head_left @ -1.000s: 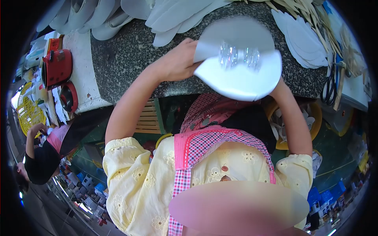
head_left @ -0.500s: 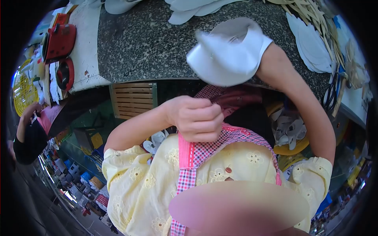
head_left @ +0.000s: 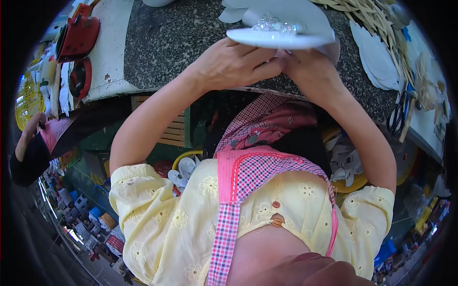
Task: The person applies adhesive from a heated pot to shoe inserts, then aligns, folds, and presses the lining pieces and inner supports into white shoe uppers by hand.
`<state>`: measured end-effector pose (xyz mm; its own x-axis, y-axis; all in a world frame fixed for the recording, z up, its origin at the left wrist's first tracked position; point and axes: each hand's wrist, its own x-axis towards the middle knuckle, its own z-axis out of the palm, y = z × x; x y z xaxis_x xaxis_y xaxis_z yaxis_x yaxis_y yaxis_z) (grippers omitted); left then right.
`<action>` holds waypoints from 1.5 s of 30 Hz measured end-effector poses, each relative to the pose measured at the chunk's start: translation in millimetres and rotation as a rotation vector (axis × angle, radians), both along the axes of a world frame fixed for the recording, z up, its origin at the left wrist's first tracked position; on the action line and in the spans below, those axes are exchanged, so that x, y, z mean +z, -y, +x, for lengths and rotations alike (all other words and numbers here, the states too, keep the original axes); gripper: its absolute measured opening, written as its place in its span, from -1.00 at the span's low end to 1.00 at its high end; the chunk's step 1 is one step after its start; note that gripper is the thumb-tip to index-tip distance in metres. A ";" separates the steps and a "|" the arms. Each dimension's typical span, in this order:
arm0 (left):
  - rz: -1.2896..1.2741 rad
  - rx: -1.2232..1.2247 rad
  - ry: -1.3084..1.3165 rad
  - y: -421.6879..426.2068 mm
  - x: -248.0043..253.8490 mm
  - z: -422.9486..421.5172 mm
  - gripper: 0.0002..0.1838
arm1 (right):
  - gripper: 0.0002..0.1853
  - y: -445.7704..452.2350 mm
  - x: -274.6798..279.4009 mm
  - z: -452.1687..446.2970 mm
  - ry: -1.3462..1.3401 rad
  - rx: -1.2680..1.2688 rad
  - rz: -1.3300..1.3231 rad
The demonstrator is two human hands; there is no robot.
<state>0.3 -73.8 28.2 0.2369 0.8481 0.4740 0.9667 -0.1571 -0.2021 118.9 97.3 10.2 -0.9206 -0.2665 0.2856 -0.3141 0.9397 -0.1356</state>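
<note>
A shiny white curved piece [head_left: 305, 42], with a clear sparkling ornament [head_left: 276, 24] on it, is raised above the near edge of the speckled dark worktop [head_left: 162, 47]. It is smeared by motion, and its exact kind is unclear. My right hand [head_left: 312, 69] grips it from below, fingers partly hidden behind it. Beside it, my left hand [head_left: 241, 66] is closed at the piece's lower left edge; its fingertips meet the right hand under the piece, and what they pinch is hidden.
Flat white cut pieces [head_left: 374, 57] lie stacked at the right, near tan strips [head_left: 362, 9] and black-handled scissors [head_left: 397, 117]. A red device [head_left: 78, 38] stands at the left. Below the table, a yellow basket [head_left: 355, 183] holds white pieces. Another person's hand [head_left: 34, 123] shows at far left.
My left hand has moved up from in front of my chest to the white piece. My right hand has turned and raised the piece, bringing the sparkling ornament into view.
</note>
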 end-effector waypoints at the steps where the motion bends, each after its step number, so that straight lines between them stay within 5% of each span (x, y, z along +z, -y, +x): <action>1: -0.057 -0.036 0.080 2.2 -3.4 -3.5 -0.67 | -0.72 5.6 1.6 -0.2 0.155 -0.100 -0.064; 6: -0.057 -0.016 0.105 11.2 -8.7 -3.2 -0.64 | -0.76 -2.7 -15.3 1.0 -0.103 -0.015 0.001; 7: -0.112 0.029 0.158 12.9 -8.7 0.4 -0.69 | -0.75 3.2 -12.9 2.4 0.069 -0.110 -0.045; 12: -0.169 0.203 0.347 23.8 -11.4 14.6 -0.79 | -0.64 16.2 -0.3 -4.0 0.056 -0.210 -0.280; 21: 0.000 0.370 0.407 35.6 -37.1 36.9 -0.79 | -0.81 23.6 -22.3 -9.6 -0.290 -0.071 0.083; 25: 0.057 0.338 0.453 31.7 -37.3 42.4 -0.81 | -0.81 15.0 -27.9 -8.3 -0.299 -0.023 0.029; 35: 0.088 0.422 0.181 18.4 -43.4 53.2 -0.71 | -0.87 13.6 -15.1 -15.2 -0.285 -0.111 -0.196; 40: 0.036 0.557 0.131 5.5 -60.1 66.5 -0.64 | -0.80 12.8 -31.9 -7.3 -0.225 -0.260 -0.070; 43: -0.085 0.485 0.171 3.0 -47.4 62.3 -0.66 | -0.75 9.0 -32.2 -10.2 -0.153 -0.372 -0.048; 45: 0.012 0.321 0.189 -3.3 -46.2 51.5 -0.75 | -0.75 -9.0 -36.5 -12.4 -0.149 -0.359 -0.290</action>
